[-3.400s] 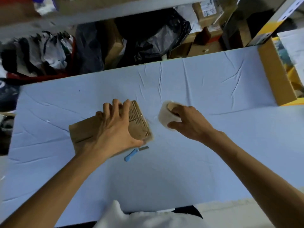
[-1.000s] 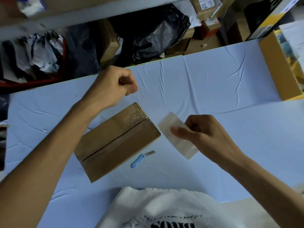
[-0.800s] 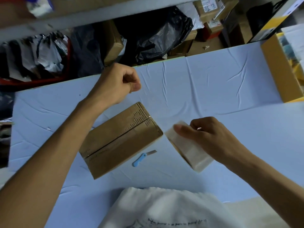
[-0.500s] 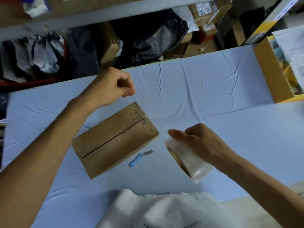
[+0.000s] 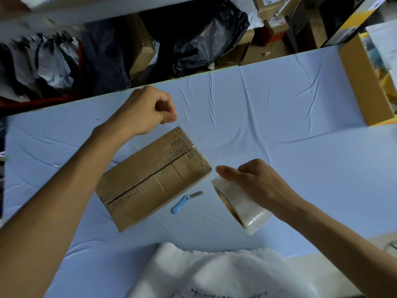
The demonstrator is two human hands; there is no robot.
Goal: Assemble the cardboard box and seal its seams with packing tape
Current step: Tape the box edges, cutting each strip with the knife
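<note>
Cardboard box: one, flaps closed, lying mid-counter; its long axis and centre seam run from near-left to far-right.
Tape roll: one, just beside the box's right corner.
Right hand: grips the roll from above, forefinger extended.
Left hand: raised beyond the box's far corner, fingers curled, thumb on forefinger; contents unclear.
Utility knife: one, blue, between box and roll.
</note>
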